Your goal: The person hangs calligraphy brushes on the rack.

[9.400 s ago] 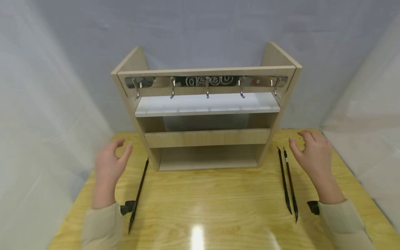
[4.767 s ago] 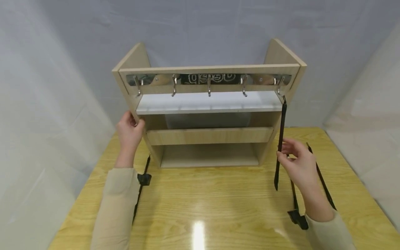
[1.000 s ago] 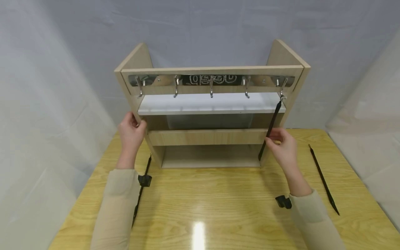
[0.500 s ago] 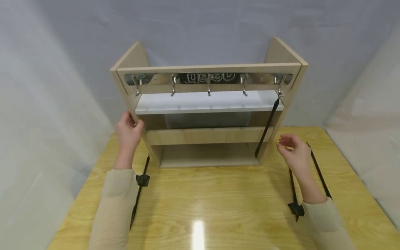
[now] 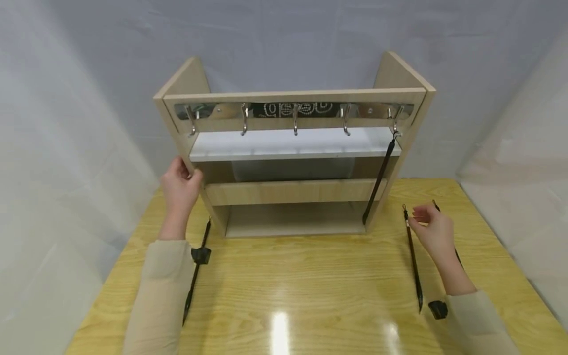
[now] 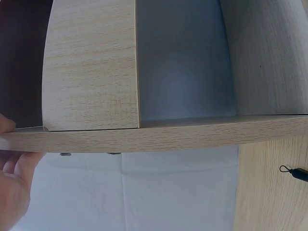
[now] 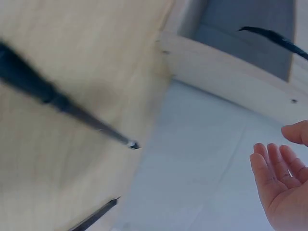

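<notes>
My left hand (image 5: 179, 192) grips the left side panel of a wooden shelf unit (image 5: 293, 193), fingers behind and thumb in front; the left wrist view shows that hand (image 6: 17, 185) at the panel edge. A dark calligraphy brush (image 5: 379, 180) hangs slanted by its loop from the rightmost metal hook (image 5: 398, 121), tip down. To the right, my right hand (image 5: 435, 234) hovers beside a second brush (image 5: 413, 256) lying on the table. In the right wrist view that hand (image 7: 284, 187) is relaxed, holding nothing. A third brush (image 5: 437, 205) is partly hidden behind it.
Another brush (image 5: 191, 291) lies left of the shelf unit on the wooden table (image 5: 284, 276), partly covered by a black wrist camera (image 5: 201, 255). Several hooks line the metal strip (image 5: 270, 109). Pale sheets (image 5: 510, 148) enclose the back and sides.
My right hand took up a brush, hung it on the rightmost hook and let go, then moved right and down toward the table. My left hand came to the side panel and stays there.
</notes>
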A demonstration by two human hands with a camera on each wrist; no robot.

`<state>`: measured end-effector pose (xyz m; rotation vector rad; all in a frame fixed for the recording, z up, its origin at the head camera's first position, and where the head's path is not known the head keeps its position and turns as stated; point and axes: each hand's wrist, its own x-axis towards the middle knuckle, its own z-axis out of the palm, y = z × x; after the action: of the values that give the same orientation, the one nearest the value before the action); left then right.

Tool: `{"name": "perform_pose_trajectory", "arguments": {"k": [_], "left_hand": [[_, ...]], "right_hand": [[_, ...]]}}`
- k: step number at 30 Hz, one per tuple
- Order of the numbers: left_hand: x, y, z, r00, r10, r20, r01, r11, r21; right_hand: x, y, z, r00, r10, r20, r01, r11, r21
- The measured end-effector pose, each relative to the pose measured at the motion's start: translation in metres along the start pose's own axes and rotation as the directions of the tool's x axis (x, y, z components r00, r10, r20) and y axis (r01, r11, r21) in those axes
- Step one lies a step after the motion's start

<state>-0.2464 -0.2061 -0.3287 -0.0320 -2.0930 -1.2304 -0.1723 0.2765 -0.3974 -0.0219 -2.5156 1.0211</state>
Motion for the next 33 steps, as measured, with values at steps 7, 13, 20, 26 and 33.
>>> {"name": "perform_pose_trajectory", "arguments": {"k": [7, 13, 20, 26, 33], "left_hand": [[0.000, 0.001, 0.000, 1.000, 0.010, -0.011, -0.010, 1.000, 0.021], [0.000, 0.002, -0.001, 1.000, -0.017, 0.015, 0.017, 1.000, 0.017], [-0.002, 0.003, -0.002, 0.999, -0.029, 0.032, 0.028, 0.999, 0.036], [-0.002, 0.002, -0.002, 0.999, -0.029, 0.041, 0.029, 1.000, 0.009], [-0.001, 0.003, -0.003, 0.999, -0.018, 0.031, 0.017, 0.999, 0.035]], "right_hand": [[-0.003, 0.026, 0.007, 0.996, 0.060, 0.058, -0.057, 0.997, -0.052], [-0.005, 0.043, 0.010, 0.989, 0.053, 0.135, -0.038, 0.993, -0.114], [-0.007, 0.064, 0.013, 0.952, 0.147, 0.268, -0.099, 0.978, -0.185], [-0.005, 0.070, 0.012, 0.878, 0.238, 0.415, -0.130, 0.954, -0.272], [-0.004, 0.072, 0.016, 0.843, 0.283, 0.457, -0.149, 0.940, -0.308]]}}
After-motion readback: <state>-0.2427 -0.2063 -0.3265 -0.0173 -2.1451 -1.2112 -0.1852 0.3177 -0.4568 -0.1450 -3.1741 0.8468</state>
